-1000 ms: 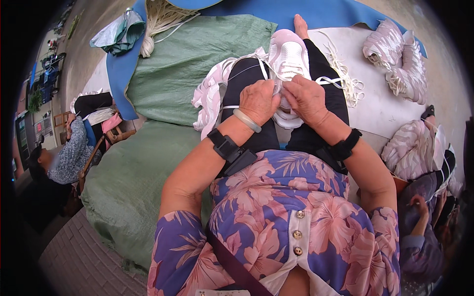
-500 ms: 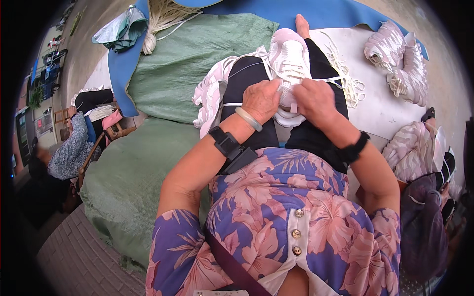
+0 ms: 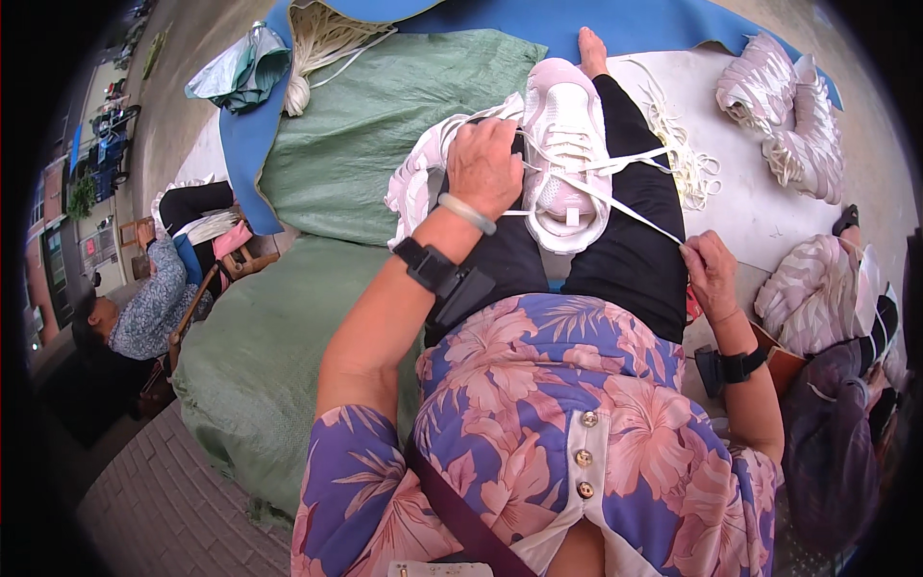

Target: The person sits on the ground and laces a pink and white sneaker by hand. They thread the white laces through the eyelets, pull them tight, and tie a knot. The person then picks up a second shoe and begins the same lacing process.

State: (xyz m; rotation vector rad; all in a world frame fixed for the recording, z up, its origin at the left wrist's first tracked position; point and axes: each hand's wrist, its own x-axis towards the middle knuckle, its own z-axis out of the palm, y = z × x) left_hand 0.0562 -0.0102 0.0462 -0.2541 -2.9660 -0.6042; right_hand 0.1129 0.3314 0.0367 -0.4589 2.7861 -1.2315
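Observation:
A white and pink sneaker lies over my thighs, its toe pointing away from me. White shoelace crosses its tongue in several rows. Down at the right, my right hand pinches a shoelace that stretches taut from the shoe. My left hand is closed beside the shoe's left edge, where a lace runs to it; its fingertips are partly hidden. Under and beyond that hand rests a bundle of pink and white shoe uppers.
Loose white laces lie right of my leg on a white sheet. More bundled uppers sit at the far right. Green woven sacks fill the left, with a lace hank beyond. Another person sits at the far left.
Both hands were together over the shoe's laces. My right hand has drawn a lace out toward the lower right; my left hand has moved left and slightly away from me.

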